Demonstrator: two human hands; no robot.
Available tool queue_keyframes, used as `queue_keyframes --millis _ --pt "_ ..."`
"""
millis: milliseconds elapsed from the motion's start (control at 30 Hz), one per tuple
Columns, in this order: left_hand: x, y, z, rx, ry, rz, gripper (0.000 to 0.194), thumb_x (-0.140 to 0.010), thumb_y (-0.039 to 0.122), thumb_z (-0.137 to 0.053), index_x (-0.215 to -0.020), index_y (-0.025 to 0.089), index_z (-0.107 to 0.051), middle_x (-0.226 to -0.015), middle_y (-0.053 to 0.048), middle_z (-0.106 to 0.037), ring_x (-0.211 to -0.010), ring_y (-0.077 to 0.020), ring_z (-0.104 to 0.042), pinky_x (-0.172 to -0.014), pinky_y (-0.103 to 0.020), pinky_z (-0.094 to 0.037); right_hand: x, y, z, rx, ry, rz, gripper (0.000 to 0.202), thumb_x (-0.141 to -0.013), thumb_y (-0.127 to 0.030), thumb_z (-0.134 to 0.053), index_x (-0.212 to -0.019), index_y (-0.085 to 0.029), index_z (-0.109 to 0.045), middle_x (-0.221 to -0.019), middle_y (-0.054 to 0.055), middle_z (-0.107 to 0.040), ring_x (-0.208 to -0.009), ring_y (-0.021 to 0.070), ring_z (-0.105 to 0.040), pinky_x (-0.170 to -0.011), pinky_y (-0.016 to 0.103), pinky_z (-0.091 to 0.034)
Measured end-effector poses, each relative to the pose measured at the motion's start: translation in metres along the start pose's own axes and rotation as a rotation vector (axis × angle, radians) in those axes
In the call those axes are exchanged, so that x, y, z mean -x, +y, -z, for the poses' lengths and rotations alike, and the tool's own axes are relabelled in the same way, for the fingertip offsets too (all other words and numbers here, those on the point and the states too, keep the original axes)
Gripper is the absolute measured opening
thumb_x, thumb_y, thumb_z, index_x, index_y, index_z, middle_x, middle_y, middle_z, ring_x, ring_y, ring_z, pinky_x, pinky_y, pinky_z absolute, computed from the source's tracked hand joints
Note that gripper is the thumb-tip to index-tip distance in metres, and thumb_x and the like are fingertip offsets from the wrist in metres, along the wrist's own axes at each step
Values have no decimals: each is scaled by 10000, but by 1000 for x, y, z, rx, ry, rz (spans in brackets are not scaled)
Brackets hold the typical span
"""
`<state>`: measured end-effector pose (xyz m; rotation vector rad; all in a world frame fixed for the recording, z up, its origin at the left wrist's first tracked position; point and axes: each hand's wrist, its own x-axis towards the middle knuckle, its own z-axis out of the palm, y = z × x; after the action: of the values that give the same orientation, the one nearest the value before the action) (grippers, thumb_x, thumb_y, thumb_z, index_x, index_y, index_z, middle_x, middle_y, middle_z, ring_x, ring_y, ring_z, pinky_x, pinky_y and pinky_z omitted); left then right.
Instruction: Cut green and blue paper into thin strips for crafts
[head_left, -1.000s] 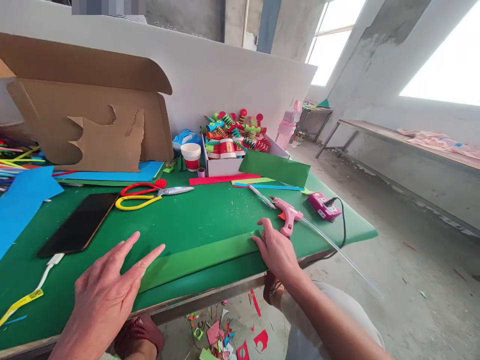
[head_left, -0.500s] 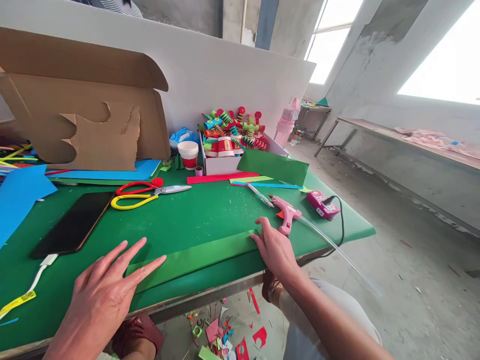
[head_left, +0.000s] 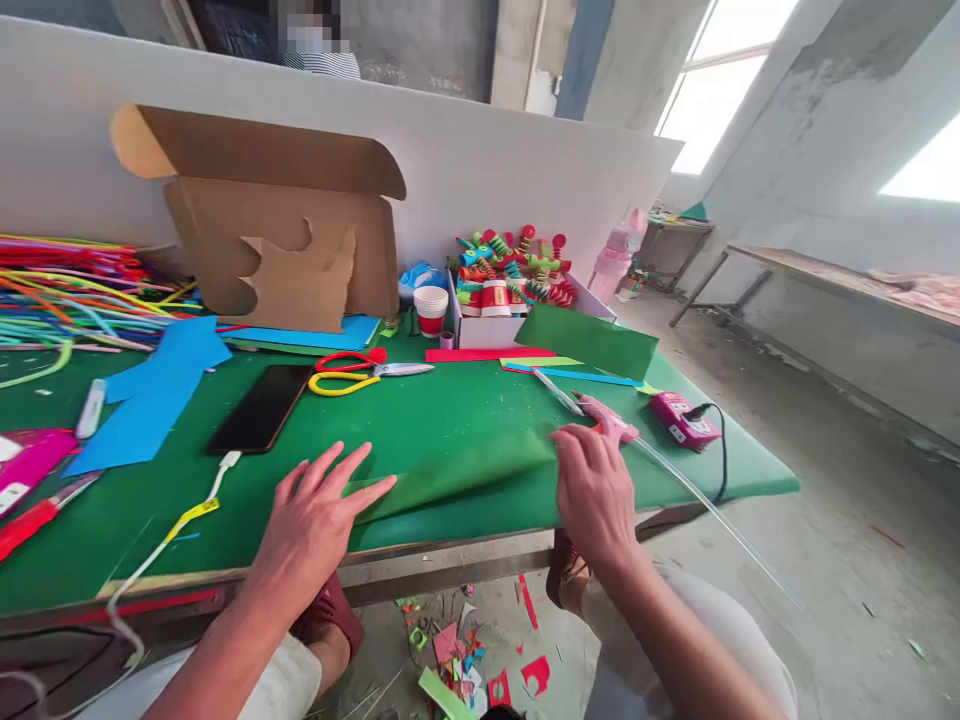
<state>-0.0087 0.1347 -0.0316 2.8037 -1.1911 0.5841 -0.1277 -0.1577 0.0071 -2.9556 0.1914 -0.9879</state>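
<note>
A long green paper strip (head_left: 465, 472) lies along the table's front edge, its right end lifted a little. My left hand (head_left: 319, 505) rests with fingers spread on the strip's left end. At the right end, my right hand (head_left: 594, 490) is closed on the strip, fingers bent together. Just behind that hand lies a pink glue gun (head_left: 611, 420) with a clear glue stick reaching out to the right. Scissors (head_left: 360, 372) with red and yellow handles and a black phone (head_left: 262, 408) lie behind my left hand.
A cardboard box (head_left: 292, 230), paper cups (head_left: 431, 310) and a white box (head_left: 487, 332) of colourful paper figures stand at the back. Blue paper (head_left: 161, 400) and pipe cleaners (head_left: 90, 290) lie left. A pink power block (head_left: 684, 420) sits right. Behind the white board is a person (head_left: 322, 62).
The view has turned left, showing more of the table's left side. My right hand has closed its fingers on the strip and raised its right end slightly. My left hand stays spread on the strip.
</note>
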Motion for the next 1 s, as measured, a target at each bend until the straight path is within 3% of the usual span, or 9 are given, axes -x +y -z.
queue_keyframes --millis 67,167,267,433,733,867,933,1000 --pt "-1 2 3 10 -6 20 592 -870 37 -392 -1186 440 -687 -1410 -24 -583 -1302 -312 -509 -1003 -499 -408 2 -34 3 -157 106 268 340 -958 -114 -399 -1208 -157 -626 -1201 122 -666 -1161 239 -563 -1030 419 -443" --pt "-1 4 7 33 -5 27 533 -881 72 -428 -1191 417 -691 -1415 -32 -579 -1307 -315 -506 -1015 -504 -403 8 -90 -2 -299 -126 559 448 -986 -307 -445 -1392 -128 -507 -1438 105 -546 -1408 248 -368 -1197 480 -271" --pt "-2 6 8 53 -3 38 495 -888 95 -448 -1186 401 -697 -1416 -37 -578 -1315 -319 -498 -1016 -503 -407 16 -118 -17 -335 -312 566 638 -965 -463 -485 -1459 -64 -418 -1546 128 -412 -1462 281 -289 -1216 505 -239" --pt "-3 6 5 75 12 56 575 -858 37 -428 -1177 435 -693 -1400 -25 -594 -1297 -309 -518 -1007 -494 -417 28 -106 -36 -323 -430 455 699 -962 -532 -468 -1487 -78 -389 -1546 120 -401 -1445 340 -320 -1205 576 -226" --pt "-3 4 5 79 40 64 595 -845 11 -393 -1159 404 -711 -1379 -44 -609 -1293 -309 -525 -1010 -516 -419 28 -94 -31 -333 -497 398 706 -962 -532 -474 -1520 -119 -343 -1566 113 -365 -1461 335 -288 -1209 585 -205" --pt "1 19 11 109 125 -55 520 -902 54 -346 -1250 257 -674 -1451 -76 -542 -1365 -273 -462 -1117 -500 -342 27 -96 -29 -349 -529 357 705 -949 -526 -505 -1512 -126 -362 -1575 112 -351 -1460 334 -289 -1213 572 -195" --pt "9 34 10 135 166 -162 456 -966 178 -355 -1369 136 -564 -1467 -117 -519 -1392 -263 -428 -1152 -463 -310 29 -97 -29 -359 -518 345 700 -943 -488 -521 -1522 -135 -343 -1577 105 -352 -1457 321 -296 -1218 559 -187" --pt "19 48 5 140 210 -211 572 -996 365 -366 -1461 34 -412 -1454 -177 -517 -1379 -300 -440 -1146 -479 -309 30 -98 -28 -368 -510 351 709 -934 -424 -536 -1540 -139 -301 -1577 98 -357 -1454 307 -301 -1224 535 -180"
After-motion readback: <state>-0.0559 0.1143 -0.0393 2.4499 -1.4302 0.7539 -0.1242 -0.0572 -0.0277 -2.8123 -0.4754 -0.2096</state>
